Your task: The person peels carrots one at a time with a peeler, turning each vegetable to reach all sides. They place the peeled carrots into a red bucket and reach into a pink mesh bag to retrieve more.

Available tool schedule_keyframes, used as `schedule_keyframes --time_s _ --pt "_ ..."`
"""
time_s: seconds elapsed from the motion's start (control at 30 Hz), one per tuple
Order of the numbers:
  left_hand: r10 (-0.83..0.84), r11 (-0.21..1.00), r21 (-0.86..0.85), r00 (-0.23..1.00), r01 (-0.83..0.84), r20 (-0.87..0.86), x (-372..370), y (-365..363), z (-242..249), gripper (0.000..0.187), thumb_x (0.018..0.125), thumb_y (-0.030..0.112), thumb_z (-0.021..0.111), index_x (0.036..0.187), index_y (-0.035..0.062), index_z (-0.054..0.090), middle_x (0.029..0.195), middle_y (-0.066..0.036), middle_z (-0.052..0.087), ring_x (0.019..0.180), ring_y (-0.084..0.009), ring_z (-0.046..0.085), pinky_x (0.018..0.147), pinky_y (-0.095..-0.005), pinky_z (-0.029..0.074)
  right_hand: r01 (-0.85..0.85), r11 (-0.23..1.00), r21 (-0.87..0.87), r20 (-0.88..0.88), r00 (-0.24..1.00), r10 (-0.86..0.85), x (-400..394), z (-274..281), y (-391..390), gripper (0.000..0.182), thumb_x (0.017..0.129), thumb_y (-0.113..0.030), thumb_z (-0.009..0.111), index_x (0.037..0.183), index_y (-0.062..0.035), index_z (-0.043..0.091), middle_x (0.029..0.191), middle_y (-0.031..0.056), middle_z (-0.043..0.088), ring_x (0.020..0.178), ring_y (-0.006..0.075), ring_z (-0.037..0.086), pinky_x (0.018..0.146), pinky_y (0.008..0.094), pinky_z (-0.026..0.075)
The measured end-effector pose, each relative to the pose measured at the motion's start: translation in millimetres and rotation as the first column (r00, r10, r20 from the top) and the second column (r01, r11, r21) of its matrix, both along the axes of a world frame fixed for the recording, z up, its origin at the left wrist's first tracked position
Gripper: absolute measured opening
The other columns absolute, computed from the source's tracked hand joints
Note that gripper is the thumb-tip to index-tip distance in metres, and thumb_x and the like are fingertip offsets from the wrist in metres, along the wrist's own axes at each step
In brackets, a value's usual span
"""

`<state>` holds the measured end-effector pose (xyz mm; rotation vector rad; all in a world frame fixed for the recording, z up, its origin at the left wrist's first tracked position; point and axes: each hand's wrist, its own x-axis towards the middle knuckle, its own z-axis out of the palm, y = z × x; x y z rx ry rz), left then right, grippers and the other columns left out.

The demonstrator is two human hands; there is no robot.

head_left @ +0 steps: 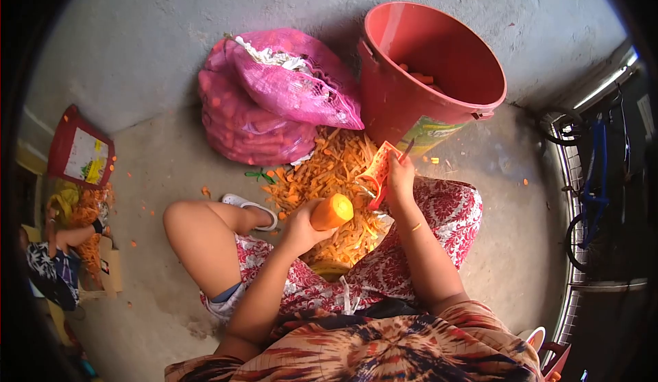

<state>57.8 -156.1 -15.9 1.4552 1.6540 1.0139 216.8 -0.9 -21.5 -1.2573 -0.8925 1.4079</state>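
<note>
My left hand [306,229] is wrapped round a thick carrot [334,211], its pale cut end facing up and to the right. In my right hand [400,178] is an orange-red plastic tool [377,172] with a patterned flat face. A dark, narrow blade-like piece [408,148] sticks up beside those fingers. Both hands hang over a heap of orange carrot peelings [343,169] on the floor between my legs. The carrot and the tool are apart. How the blade-like piece sits in my grip is hidden by the fingers.
A pink mesh sack [236,132] of carrots leans by the wall. Right of it stands a tall red bucket [391,87] with carrots inside. At far left, another person [51,259] sits near peelings and a red bucket [81,150]. Bicycles [595,176] stand at right.
</note>
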Motion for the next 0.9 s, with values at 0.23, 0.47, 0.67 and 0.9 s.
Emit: schedule_keyframes --time_s 0.23,0.47,0.67,0.9 --pt "-0.587 0.773 -0.586 0.623 0.242 -0.517 -5.6 1.0 -30.3 0.047 0.055 0.023 0.071 0.095 0.0072 0.054 0.084 -0.013 0.060 0.079 -0.0275 0.058 0.070 -0.0362 0.045 0.061 0.997 0.041 -0.187 0.981 -0.052 25.1 -10.5 23.5 0.016 0.085 -0.014 0.047 0.091 -0.0007 0.052 0.069 0.0000 0.051 0.058 0.0085 0.049 0.052 0.0224 0.042" --pt "-0.761 0.638 -0.643 0.474 0.423 -0.444 -2.7 88.5 40.8 0.045 0.048 0.024 0.074 0.087 0.0096 0.058 0.076 -0.009 0.061 0.070 -0.0222 0.059 0.064 -0.0351 0.047 0.248 0.968 0.028 -0.408 0.887 -0.215 72.7 10.5 40.1 0.008 0.085 -0.011 0.049 0.081 -0.0033 0.048 0.068 0.0015 0.053 0.054 0.0109 0.052 0.049 0.0228 0.044" --pt "0.389 0.632 0.731 0.709 0.259 -0.588 24.8 200.9 188.5 0.045 0.068 0.027 0.064 0.107 0.0108 0.049 0.108 -0.010 0.048 0.102 -0.0272 0.045 0.094 -0.0444 0.029 0.172 0.985 0.026 -0.483 0.864 -0.138 76.6 29.5 34.4 0.021 0.087 -0.014 0.043 0.099 0.0035 0.047 0.089 0.0104 0.056 0.075 0.0189 0.058 0.064 0.0312 0.050" --pt "0.167 0.757 0.604 0.820 0.249 -0.547 -52.0 258.3 152.7 0.019 0.076 0.023 0.053 0.086 0.0057 0.054 0.083 -0.012 0.054 0.082 -0.0290 0.052 0.070 -0.0376 0.044 0.108 0.994 -0.036 -0.481 0.870 -0.112 71.0 31.1 34.3 0.018 0.087 -0.015 0.044 0.095 0.0013 0.047 0.081 0.0075 0.056 0.067 0.0156 0.056 0.058 0.0280 0.049"
